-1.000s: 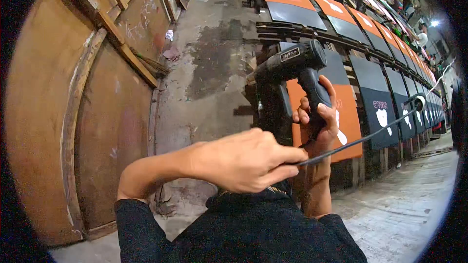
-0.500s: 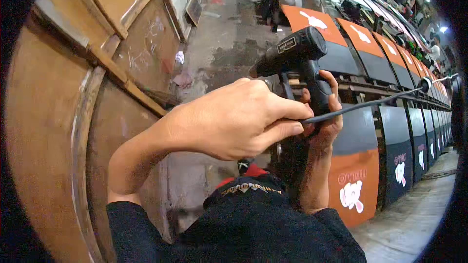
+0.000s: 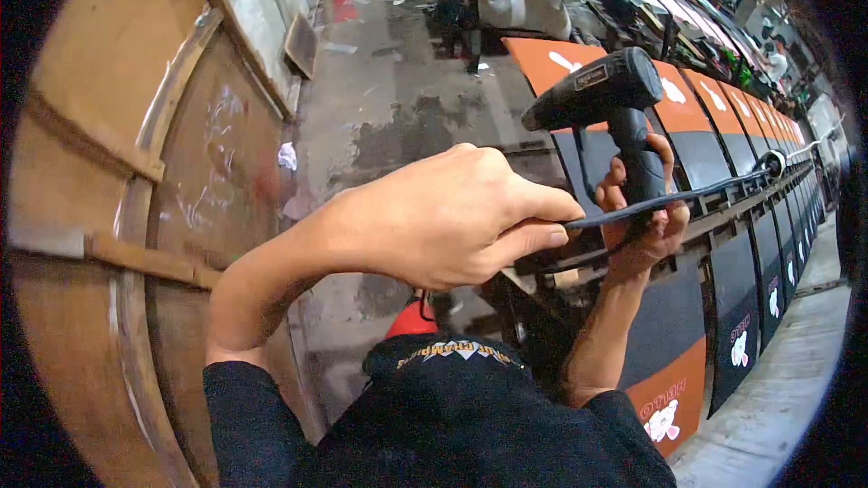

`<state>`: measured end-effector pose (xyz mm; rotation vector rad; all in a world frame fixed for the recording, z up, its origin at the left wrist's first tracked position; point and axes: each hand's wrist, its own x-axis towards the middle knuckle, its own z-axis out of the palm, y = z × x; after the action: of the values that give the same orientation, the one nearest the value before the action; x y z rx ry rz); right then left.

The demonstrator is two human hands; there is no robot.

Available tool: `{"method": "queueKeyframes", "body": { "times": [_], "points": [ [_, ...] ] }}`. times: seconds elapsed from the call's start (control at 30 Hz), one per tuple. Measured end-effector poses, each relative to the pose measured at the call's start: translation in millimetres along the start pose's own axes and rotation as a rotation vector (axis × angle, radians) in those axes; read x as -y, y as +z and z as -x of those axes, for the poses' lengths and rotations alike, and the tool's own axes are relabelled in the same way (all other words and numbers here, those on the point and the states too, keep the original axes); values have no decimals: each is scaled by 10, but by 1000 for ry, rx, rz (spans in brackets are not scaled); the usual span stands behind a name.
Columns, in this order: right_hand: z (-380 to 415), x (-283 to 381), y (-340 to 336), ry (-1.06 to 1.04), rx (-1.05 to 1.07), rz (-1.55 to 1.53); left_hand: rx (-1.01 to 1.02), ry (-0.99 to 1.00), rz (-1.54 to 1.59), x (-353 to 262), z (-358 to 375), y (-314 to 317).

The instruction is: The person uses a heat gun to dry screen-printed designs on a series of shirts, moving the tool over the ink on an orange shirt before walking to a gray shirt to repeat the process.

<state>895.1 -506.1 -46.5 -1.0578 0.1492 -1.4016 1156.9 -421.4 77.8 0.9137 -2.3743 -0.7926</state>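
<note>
My right hand [image 3: 646, 244] is wrapped round the handle of a black hair dryer [image 3: 592, 90]. The dryer is held up in front of me, its narrower end pointing left. A dark power cord [image 3: 701, 192] is pinched between the thumb and fingertips of my left hand [image 3: 452, 212]. From that pinch the cord stretches right, passing in front of the dryer's handle, to a white and black piece [image 3: 773, 163] near the row of panels. Part of my right palm is hidden behind the cord.
Orange and dark panels with white animal prints [image 3: 669, 398] line a long rack on my right. A brown wooden partition [image 3: 72, 325] stands close on my left. Between them runs a stained floor [image 3: 362, 126] with scraps. A person [image 3: 776, 63] is far off at the right.
The dryer and my right hand have moved right in view, away from my left hand. My left hand still pinches the cord. The surroundings have shifted as my view turned.
</note>
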Motion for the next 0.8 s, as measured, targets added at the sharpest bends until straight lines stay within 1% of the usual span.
{"method": "queueKeyframes", "body": {
  "times": [0.03, 0.13, 0.17, 0.3, 0.4, 0.43, 0.53, 0.57, 0.6, 0.67, 0.7, 0.73, 0.8],
  "points": [
    [-198, -81, -22, 6, 25, 15, 3, 19, 22, 222, -46, -147],
    [-764, -384, 119, -62, -101, 136, 26, 89, 36, 812, -241, -689],
    [-959, -479, 36, -45, -52, 19, 43, 112, 34, 985, -319, -847],
    [-1593, -755, -57, -37, -89, 5, 69, 180, 30, 1619, -657, -1381],
    [-2121, -976, -5, -53, -269, 51, 147, 99, 57, 2021, -908, -1734],
    [-2316, -1070, 3, -61, -285, 106, 157, 125, 69, 2207, -992, -1806],
    [-2834, -1388, -163, -44, -415, 309, 194, 102, 68, 2734, -1230, -2057],
    [-3011, -1521, -218, -49, -412, 356, 224, 79, 51, 2944, -1313, -2173],
    [-3195, -1656, -294, -42, -464, 410, 236, 72, 49, 3149, -1396, -2276],
    [-3556, -1940, -427, -18, -482, 446, 255, 52, 45, 3553, -1581, -2493],
    [-3724, -2068, -485, 17, -513, 439, 309, 18, 37, 3741, -1694, -2614],
    [-3900, -2202, -587, 14, -477, 432, 328, -56, 106, 3932, -1815, -2740],
    [-4246, -2415, -650, 40, -528, 397, 380, -207, 245, 4337, -2017, -2930]
  ]
}}
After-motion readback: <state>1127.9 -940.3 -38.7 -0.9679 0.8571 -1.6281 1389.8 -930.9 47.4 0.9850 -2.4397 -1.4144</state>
